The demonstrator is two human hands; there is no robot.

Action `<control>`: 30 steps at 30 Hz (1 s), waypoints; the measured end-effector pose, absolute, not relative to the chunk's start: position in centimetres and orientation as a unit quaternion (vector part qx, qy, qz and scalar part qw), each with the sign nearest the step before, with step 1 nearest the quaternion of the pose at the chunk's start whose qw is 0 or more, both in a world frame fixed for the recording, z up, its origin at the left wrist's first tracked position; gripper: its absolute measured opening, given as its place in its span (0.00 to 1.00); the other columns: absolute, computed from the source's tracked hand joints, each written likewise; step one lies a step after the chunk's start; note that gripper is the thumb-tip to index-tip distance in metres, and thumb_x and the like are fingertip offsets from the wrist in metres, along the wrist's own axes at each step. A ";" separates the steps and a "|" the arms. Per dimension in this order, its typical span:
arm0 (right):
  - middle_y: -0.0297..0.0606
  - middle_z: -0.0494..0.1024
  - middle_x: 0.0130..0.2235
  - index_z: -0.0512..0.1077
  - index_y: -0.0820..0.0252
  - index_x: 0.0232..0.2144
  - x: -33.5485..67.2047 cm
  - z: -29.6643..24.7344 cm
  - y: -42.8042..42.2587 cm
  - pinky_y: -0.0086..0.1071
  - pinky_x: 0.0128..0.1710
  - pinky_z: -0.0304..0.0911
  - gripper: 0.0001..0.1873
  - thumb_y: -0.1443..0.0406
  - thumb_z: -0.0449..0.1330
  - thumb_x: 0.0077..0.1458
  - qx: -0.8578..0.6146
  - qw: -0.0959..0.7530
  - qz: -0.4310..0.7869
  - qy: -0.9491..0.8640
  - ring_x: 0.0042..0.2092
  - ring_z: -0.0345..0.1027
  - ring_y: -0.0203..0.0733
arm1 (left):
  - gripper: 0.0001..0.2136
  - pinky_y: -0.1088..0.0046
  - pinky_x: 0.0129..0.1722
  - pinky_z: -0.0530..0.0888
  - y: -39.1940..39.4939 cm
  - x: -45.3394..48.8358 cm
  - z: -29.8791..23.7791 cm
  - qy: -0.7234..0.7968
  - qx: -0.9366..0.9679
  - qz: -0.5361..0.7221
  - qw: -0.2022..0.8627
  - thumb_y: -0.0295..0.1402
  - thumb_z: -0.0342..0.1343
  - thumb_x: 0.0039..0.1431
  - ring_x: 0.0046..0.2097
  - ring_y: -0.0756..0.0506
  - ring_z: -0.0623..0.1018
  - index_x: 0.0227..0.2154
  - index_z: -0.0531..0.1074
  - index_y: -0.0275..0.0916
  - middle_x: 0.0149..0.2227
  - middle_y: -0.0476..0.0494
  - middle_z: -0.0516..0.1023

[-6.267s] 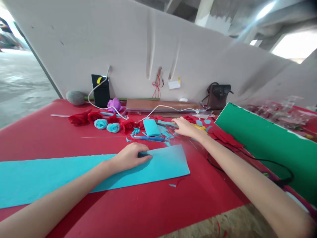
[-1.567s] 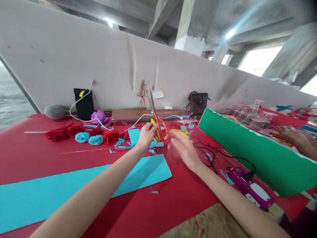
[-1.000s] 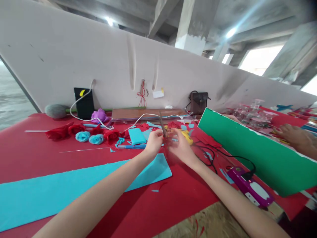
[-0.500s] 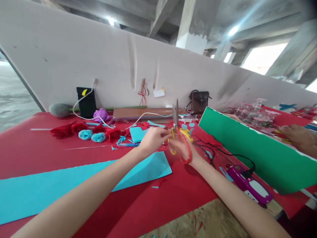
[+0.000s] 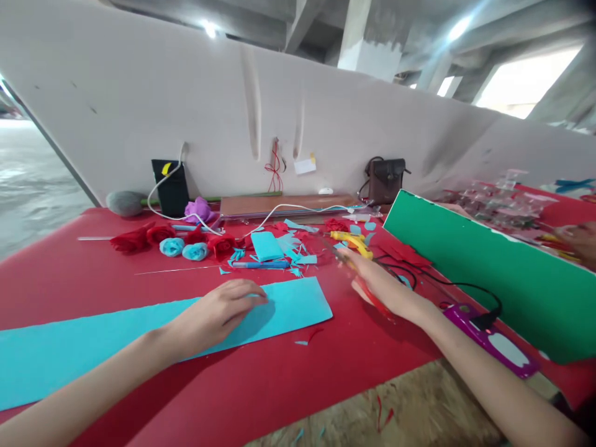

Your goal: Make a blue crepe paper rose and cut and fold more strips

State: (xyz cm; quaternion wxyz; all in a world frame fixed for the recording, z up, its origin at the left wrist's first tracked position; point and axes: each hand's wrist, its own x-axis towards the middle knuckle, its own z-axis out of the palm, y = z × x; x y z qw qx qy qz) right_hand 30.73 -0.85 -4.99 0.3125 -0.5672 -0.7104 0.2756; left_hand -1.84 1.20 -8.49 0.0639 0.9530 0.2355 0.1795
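A long strip of turquoise paper point(image 5: 298, 298), seemingly crepe paper, lies across the red tabletop. My left hand point(image 5: 218, 316) is over the strip, palm down with fingers loosely bent and thumb apart; nothing shows in its grasp. To the right, my right hand point(image 5: 379, 282) is closed around scissors point(image 5: 372, 295) with red and yellow handles. Motion blurs the scissors, and their blades point up and left, partly hidden by the hand. Just beyond that hand rests a yellow glue gun point(image 5: 351, 241). Turquoise scraps point(image 5: 300, 253), a folded turquoise piece point(image 5: 267, 246) and a blue pen point(image 5: 263, 264) lie behind the strip.
Red paper roses point(image 5: 133, 239) and turquoise ones point(image 5: 194, 251) lie back left. At right stand a green board point(image 5: 484, 273) and a purple power strip point(image 5: 493, 341) with a black cable. Another person's hand point(image 5: 580, 239) is beyond the board. A wooden board point(image 5: 382, 410) is in front.
My left hand has left the scissors and come down leftward over the turquoise strip. My right hand has moved right, and the scissors have tipped from upright to slanting low.
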 end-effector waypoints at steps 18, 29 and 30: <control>0.39 0.76 0.29 0.71 0.59 0.44 32.4 -5.3 -4.4 0.30 0.28 0.62 0.19 0.59 0.56 0.50 -0.597 0.189 0.066 -0.777 0.29 0.70 0.41 | 0.22 0.58 0.57 0.61 2.9 -2.1 -8.7 0.323 0.931 0.159 0.059 0.43 0.46 0.61 0.58 0.40 0.64 0.56 0.61 0.40 0.57 0.39 0.65; 0.39 0.76 0.30 0.68 0.60 0.48 32.1 -5.9 -4.6 0.29 0.28 0.59 0.21 0.60 0.55 0.51 -0.621 0.144 0.051 -0.768 0.30 0.68 0.39 | 0.16 0.61 0.56 0.64 -1.5 1.5 -8.1 0.247 0.965 0.086 0.023 0.37 0.42 0.64 0.56 0.43 0.66 0.51 0.64 0.40 0.54 0.42 0.67; 0.39 0.76 0.31 0.68 0.60 0.48 32.1 -6.0 -4.5 0.29 0.29 0.59 0.21 0.60 0.55 0.51 -0.621 0.143 0.053 -0.769 0.30 0.69 0.39 | 0.15 0.62 0.55 0.65 -1.4 1.3 -8.1 0.250 0.964 0.084 0.028 0.37 0.42 0.64 0.55 0.43 0.67 0.50 0.65 0.40 0.54 0.42 0.68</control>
